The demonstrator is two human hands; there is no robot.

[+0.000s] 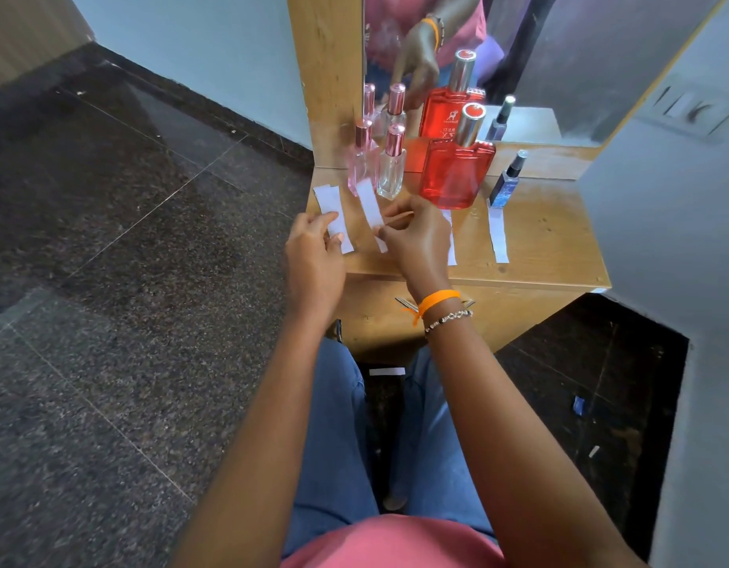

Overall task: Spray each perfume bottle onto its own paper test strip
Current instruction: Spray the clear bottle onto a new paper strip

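Several perfume bottles stand in a row at the back of the wooden shelf: a pink bottle, a clear bottle with a pink cap, a large red bottle and a small blue bottle. A white paper strip lies in front of each. My left hand rests its fingers on the leftmost strip. The fingers of my right hand pinch the second strip near its lower end. My right hand partly covers the third strip. The fourth strip lies free.
A mirror behind the bottles reflects them and my hand. A grey wall closes the right side. A loose paper strip lies on the dark floor between my knees, below the shelf's front edge.
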